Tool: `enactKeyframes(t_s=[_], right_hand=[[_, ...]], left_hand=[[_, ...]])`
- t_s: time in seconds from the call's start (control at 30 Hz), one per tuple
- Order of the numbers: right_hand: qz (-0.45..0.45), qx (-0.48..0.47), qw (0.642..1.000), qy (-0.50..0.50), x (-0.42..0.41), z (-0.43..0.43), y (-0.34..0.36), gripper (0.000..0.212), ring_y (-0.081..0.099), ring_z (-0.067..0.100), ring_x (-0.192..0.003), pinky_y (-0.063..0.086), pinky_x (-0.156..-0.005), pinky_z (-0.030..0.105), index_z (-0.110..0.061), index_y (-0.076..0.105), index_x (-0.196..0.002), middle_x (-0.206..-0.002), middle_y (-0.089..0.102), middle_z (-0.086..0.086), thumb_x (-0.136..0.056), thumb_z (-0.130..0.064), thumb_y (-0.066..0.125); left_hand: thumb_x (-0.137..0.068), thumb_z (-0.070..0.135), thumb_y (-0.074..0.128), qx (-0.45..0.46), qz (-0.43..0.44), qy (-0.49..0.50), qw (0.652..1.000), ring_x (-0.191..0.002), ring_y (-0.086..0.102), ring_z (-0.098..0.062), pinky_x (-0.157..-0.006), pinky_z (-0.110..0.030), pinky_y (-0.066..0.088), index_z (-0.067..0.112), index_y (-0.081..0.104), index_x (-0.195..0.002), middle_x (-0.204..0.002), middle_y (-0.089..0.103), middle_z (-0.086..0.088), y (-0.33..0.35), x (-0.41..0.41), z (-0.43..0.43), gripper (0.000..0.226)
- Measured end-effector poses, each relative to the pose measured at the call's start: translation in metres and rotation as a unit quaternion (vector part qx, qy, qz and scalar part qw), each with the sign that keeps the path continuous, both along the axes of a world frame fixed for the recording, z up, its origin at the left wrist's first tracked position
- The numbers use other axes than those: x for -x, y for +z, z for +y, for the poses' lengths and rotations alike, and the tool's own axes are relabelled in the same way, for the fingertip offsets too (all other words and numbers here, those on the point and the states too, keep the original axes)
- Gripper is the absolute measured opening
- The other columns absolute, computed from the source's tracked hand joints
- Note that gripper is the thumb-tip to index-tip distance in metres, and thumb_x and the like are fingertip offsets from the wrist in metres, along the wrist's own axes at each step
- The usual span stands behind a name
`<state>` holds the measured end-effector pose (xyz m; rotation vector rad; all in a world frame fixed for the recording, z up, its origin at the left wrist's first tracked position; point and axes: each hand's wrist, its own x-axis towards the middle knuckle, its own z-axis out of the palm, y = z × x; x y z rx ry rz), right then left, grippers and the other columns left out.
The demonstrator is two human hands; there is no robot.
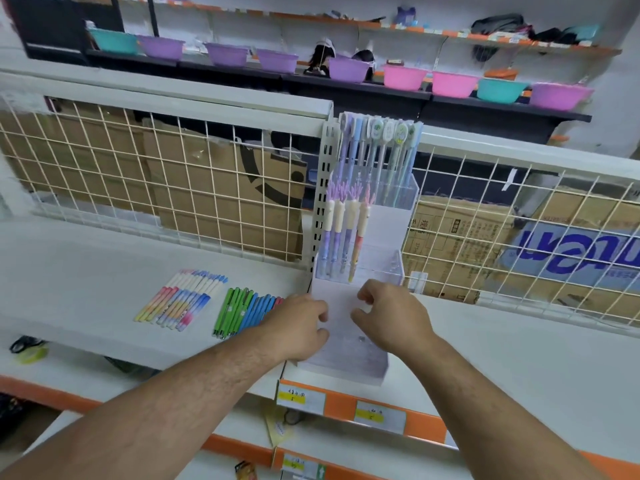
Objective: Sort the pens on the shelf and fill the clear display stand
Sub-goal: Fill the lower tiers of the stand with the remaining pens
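White shop shelf backed by a wire grid: both hands work at the front tier of the clear display stand (349, 367).

Tall pens (381, 157) and lilac pens (343, 233) fill the tiers beyond the hands, stepped so each row likely shows above the next. Pastel pens (180, 301) and green and blue pens (242, 313) lie grouped just outside the left hand (301, 323), probably queued by colour. That hand's curled fingers grip the stand's wall. The right hand (388, 317) curls narrowly over the tier; I cannot tell whether it pinches anything.

The left hand (301, 323) covers part of the blue pens (258, 306); price labels (300, 398) illegible.
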<state>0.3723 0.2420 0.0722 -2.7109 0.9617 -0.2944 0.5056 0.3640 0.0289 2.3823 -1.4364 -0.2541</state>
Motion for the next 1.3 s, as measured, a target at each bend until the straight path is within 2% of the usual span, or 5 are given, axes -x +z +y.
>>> enactKeyframes(t_s=[0.37,0.7,1.0,1.2,1.3], right_hand=[[0.020,-0.015,1.000,0.006,-0.055,0.047,-0.013,0.038,0.061,0.020,-0.113,0.052,-0.088,0.032,-0.027,0.061,-0.129,-0.126,0.065,-0.004,-0.092,-0.039,0.065],[0.048,-0.038,0.998,-0.012,-0.179,0.138,-0.034,0.030,0.064,0.023,-0.101,0.051,-0.077,0.030,-0.028,0.063,-0.118,-0.113,0.066,-0.003,-0.088,-0.034,0.066],[0.041,-0.067,0.997,-0.010,-0.256,0.192,-0.053,0.026,0.064,0.021,-0.098,0.056,-0.081,0.035,-0.024,0.065,-0.116,-0.115,0.067,-0.002,-0.091,-0.033,0.063],[0.030,-0.066,0.997,-0.027,-0.272,0.195,-0.059,0.027,0.063,0.018,-0.094,0.055,-0.077,0.032,-0.024,0.065,-0.118,-0.114,0.067,-0.004,-0.093,-0.034,0.061],[0.033,-0.072,0.996,-0.032,-0.278,0.196,-0.061,0.026,0.064,0.017,-0.094,0.057,-0.079,0.037,-0.024,0.065,-0.117,-0.113,0.068,-0.004,-0.093,-0.033,0.060]], left_hand=[[-0.092,0.033,0.055,0.052,-0.004,-0.010,0.999,-0.104,0.047,-0.016,-0.084,-0.031,0.046,0.024,0.062,-0.106,-0.097,0.049,0.007,-0.003,-0.060,0.043,0.018],[-0.091,0.036,0.059,0.015,-0.008,-0.017,1.000,-0.111,0.053,-0.020,-0.092,-0.036,0.047,0.024,0.062,-0.112,-0.117,0.057,0.002,-0.020,-0.187,0.125,0.024],[-0.090,0.038,0.056,-0.025,-0.001,0.038,0.999,-0.094,0.058,-0.022,-0.081,-0.035,0.052,0.023,0.059,-0.108,-0.107,0.060,-0.001,-0.046,-0.267,0.179,0.024],[-0.086,0.058,0.063,-0.035,0.075,0.130,0.988,-0.081,0.055,-0.019,-0.058,-0.030,0.036,0.020,0.047,-0.098,-0.091,0.056,0.000,-0.066,-0.294,0.178,0.042],[-0.082,0.057,0.067,-0.048,0.087,0.146,0.984,-0.084,0.058,-0.022,-0.060,-0.030,0.039,0.019,0.048,-0.099,-0.096,0.060,-0.002,-0.070,-0.303,0.172,0.046]])
